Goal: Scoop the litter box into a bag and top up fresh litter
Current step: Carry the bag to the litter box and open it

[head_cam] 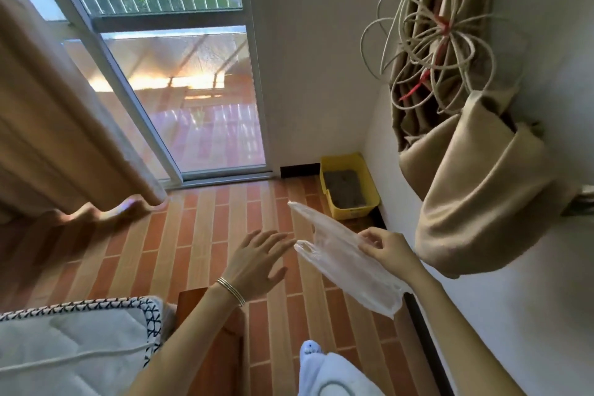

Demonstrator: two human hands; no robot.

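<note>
A yellow litter box (366, 185) with grey litter inside stands on the floor in the far corner by the white wall. My right hand (390, 251) pinches a flat, clear plastic bag (340, 259) at its long edge and holds it in the air over the tiled floor. The bag's handle loops point toward my left hand. My left hand (257, 265) is spread, fingers straight, just left of the bag's handles and holding nothing. No scoop or litter supply shows in the frame.
A glass sliding door (193, 106) and a beige curtain (64, 138) are at left. A tied-up curtain with coiled cord (450, 106) hangs on the right wall. A mattress (70, 347) on a wooden frame lies bottom left. Orange tiled floor (209, 235) runs to the litter box.
</note>
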